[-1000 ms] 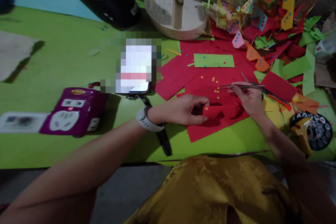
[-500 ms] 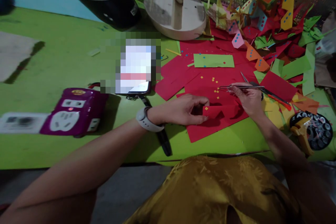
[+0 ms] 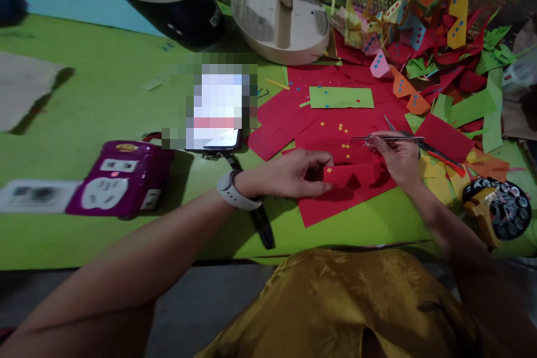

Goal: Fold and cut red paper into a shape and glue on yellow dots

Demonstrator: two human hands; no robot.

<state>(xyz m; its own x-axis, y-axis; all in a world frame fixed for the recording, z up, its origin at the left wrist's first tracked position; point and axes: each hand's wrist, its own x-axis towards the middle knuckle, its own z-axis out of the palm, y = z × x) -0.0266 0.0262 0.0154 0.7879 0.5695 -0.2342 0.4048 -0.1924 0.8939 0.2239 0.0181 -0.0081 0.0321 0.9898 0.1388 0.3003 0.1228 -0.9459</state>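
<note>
My left hand [image 3: 308, 173] pinches the left end of a folded red paper strip [image 3: 356, 178] between thumb and fingers. One small yellow paper diamond [image 3: 329, 170] lies on that strip near my thumb. In my right hand [image 3: 394, 155] is a pair of metal tweezers [image 3: 388, 138], closed on by thumb and fingers. The tips of the tweezers point left, just above several loose yellow paper bits [image 3: 346, 146] on the red sheet [image 3: 310, 128]. Whether the tips grip a bit is too small to tell. Behind them lies a green paper strip [image 3: 340, 97] with a few tiny coloured bits.
A phone [image 3: 218, 106] with a lit screen and a purple power socket [image 3: 121, 179] are on the left. The round lamp base [image 3: 281, 22] and a dark tumbler [image 3: 168, 5] stand behind. Folded paper pieces [image 3: 403, 17], an orange-handled blade tool [image 3: 444, 161] and a rotary dispenser [image 3: 499, 210] are right.
My left hand has lifted the folded red strip's left edge very slightly. The tweezers in my right hand stay in nearly the same place.
</note>
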